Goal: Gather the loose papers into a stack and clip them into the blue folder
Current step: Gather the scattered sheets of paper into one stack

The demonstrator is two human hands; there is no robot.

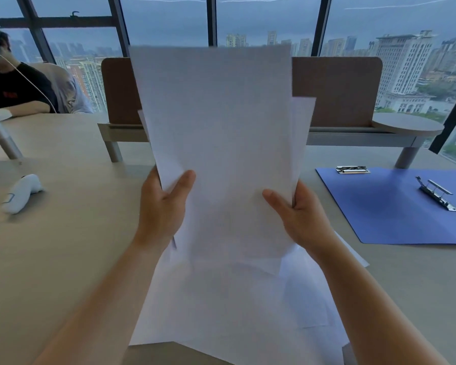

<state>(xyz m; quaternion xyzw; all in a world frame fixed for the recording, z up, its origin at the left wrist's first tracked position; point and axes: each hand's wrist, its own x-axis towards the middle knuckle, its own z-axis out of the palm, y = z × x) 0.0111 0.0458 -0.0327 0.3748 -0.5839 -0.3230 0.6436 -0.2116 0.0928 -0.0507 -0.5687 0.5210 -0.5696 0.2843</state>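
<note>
Both hands, left hand point(163, 206) and right hand point(300, 214), gripping upright papers point(221, 133) above table point(63, 246).

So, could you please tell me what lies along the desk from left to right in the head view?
White controller → left hand → held papers → right hand → open blue folder with its metal clip.
</note>
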